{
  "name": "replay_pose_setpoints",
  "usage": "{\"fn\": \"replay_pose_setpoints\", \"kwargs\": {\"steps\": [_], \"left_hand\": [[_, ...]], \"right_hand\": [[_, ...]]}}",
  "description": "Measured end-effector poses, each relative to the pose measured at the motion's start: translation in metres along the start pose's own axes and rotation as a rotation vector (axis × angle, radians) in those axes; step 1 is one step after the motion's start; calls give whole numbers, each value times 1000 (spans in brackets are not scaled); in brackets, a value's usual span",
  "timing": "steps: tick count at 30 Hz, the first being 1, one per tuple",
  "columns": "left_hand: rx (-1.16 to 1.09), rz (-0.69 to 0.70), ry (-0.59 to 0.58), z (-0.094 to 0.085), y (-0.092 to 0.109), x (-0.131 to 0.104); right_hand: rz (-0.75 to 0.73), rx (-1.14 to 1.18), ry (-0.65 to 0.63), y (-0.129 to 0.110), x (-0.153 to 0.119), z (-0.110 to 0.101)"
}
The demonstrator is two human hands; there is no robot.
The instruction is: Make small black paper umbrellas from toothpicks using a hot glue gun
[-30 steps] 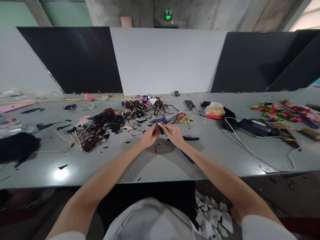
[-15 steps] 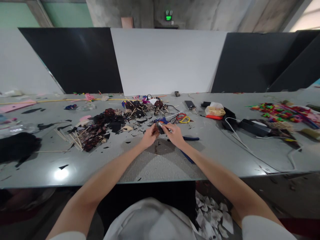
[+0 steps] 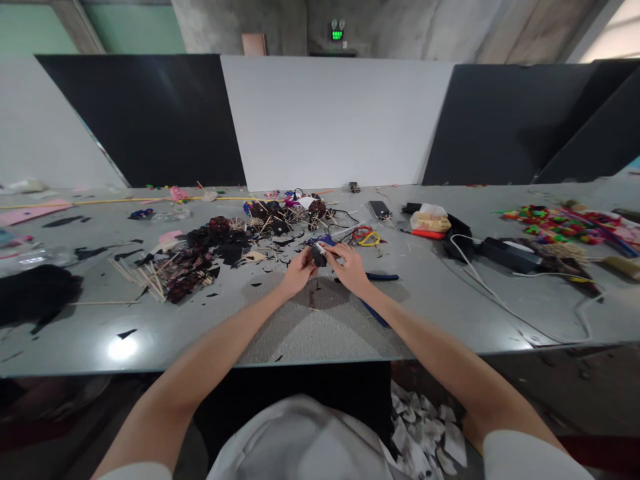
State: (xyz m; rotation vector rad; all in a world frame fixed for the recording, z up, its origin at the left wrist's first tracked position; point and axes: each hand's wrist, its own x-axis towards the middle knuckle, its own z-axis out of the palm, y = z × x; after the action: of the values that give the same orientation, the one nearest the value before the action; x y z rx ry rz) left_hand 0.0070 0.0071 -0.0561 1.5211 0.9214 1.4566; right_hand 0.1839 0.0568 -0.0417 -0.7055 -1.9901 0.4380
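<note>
Between my hands, above the middle of the table, is a small dark rounded piece. My left hand is closed on its left side. My right hand is closed at the piece's right edge, with a small white bit by its fingertips; whether the fingers grip that bit or the piece I cannot tell. Just beyond the fingers lies a blue tool, partly hidden. Dark blue plier-like handles show beside and beneath my right wrist.
Left of my hands lies a heap of dark scraps and sticks. Behind it are several dark balls with sticks. A phone, red and yellow loops and a white cable lie to the right. Upright boards line the back.
The dark piece has turned slightly between my fingers, so more of its rounded face shows. My arms and the things on the table have hardly moved.
</note>
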Motion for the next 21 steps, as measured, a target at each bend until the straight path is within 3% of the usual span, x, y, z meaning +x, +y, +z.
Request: {"fn": "replay_pose_setpoints", "kwargs": {"steps": [21], "left_hand": [[54, -14, 56, -9, -17, 7]], "right_hand": [[-6, -21, 78, 2, -2, 0]]}}
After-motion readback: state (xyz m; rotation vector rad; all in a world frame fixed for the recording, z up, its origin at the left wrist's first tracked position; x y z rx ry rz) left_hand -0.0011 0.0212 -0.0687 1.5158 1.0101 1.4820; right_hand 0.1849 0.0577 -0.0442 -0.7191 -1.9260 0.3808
